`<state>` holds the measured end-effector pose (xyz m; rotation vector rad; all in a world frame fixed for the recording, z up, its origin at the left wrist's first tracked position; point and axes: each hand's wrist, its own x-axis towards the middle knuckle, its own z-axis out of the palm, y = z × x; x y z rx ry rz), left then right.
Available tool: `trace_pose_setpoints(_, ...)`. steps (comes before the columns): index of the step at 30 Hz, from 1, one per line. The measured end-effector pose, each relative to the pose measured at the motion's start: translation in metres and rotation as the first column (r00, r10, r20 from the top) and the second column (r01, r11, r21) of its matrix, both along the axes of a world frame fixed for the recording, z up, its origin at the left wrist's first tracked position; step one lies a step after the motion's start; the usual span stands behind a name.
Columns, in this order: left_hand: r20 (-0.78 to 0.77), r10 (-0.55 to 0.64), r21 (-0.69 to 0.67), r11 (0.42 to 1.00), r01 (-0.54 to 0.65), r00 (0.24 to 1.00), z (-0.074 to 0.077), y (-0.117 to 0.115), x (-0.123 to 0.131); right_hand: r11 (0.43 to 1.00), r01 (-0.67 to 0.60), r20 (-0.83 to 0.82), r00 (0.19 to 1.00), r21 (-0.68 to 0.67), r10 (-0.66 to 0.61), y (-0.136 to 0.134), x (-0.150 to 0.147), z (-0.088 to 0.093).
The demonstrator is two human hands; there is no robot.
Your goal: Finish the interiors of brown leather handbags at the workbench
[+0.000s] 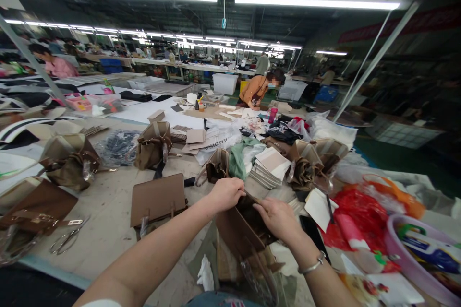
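Observation:
A brown leather handbag (240, 230) stands open at the table's near edge, right in front of me. My left hand (226, 193) is closed over the bag's far upper rim. My right hand (278, 217) has its fingers tucked inside the bag's mouth, gripping the near right side. A silver bangle sits on my right wrist. Clear plastic film hangs off the bag's lower front.
Flat brown bag (158, 199) lies left of my hands; scissors (66, 240) further left. More bags (153, 144) and a stack of card pieces (270, 165) sit beyond. Red plastic (360, 211) and a pink basin (410, 261) are at right. A person in an orange top (257, 88) bends over the far table.

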<state>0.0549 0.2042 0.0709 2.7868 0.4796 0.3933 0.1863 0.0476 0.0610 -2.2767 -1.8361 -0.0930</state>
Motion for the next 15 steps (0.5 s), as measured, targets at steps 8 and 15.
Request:
trace_pose_setpoints(8, -0.008, 0.074, 0.016, 0.997, -0.074, 0.997, 0.000, -0.006, 0.002, 0.998, 0.052, -0.007, 0.999, -0.026, -0.053, 0.000, -0.005, 0.006)
trace_pose_setpoints(15, 0.005, 0.071, 0.014, 0.997, -0.071, 0.997, -0.006, -0.006, 0.005, 0.993, 0.082, -0.132, 0.987, -0.089, -0.093, 0.001, -0.002, 0.017)
